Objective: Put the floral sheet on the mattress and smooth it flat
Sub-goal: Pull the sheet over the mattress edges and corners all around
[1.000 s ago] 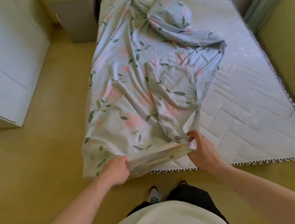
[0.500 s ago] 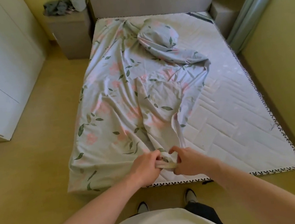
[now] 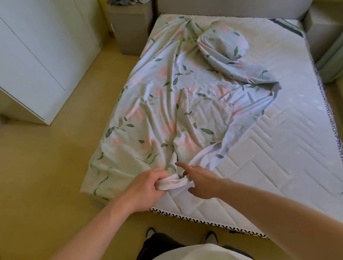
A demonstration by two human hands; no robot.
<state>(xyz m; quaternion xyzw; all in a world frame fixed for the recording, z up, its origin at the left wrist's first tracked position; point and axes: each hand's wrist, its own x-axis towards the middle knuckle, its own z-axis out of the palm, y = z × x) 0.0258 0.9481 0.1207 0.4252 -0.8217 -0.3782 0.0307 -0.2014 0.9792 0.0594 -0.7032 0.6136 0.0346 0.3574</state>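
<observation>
Bunched in my left hand [image 3: 146, 187] is the near hem of the floral sheet [image 3: 177, 115], fingers curled round a wad of it just inside the foot edge of the mattress [image 3: 280, 158]. My right hand [image 3: 202, 180] is loose, fingers straight and spread, the forefinger pointing up the bed; it lies against the wad but I can't see it gripping anything.

Half a second ago both hands pinched the hem together at the middle of the foot edge. Now the right one has let go, so I read this as a hand-over: the left keeps the gathered edge while the right frees itself, probably to find the sheet's right-hand corner or edge.

Working from largest to smallest: the mattress lies bare along its right side and near right corner, its quilted surface showing. The sheet covers only the left side, reaching the head edge and draping over the left edge and the near left corner. It is creased throughout, with long ridges running toward my left hand. A rounded lump of sheet [image 3: 222, 44] sits near the head edge, a folded tail trailing from it toward the right edge.

Compared with a second ago, the hem is no longer stretched between two parted hands; it is collapsed into one fist. My view has also swung leftward, showing more wardrobe [image 3: 23, 51] and the bedside cabinet [image 3: 132, 29].

The spreading is, by my judgement, under halfway.
</observation>
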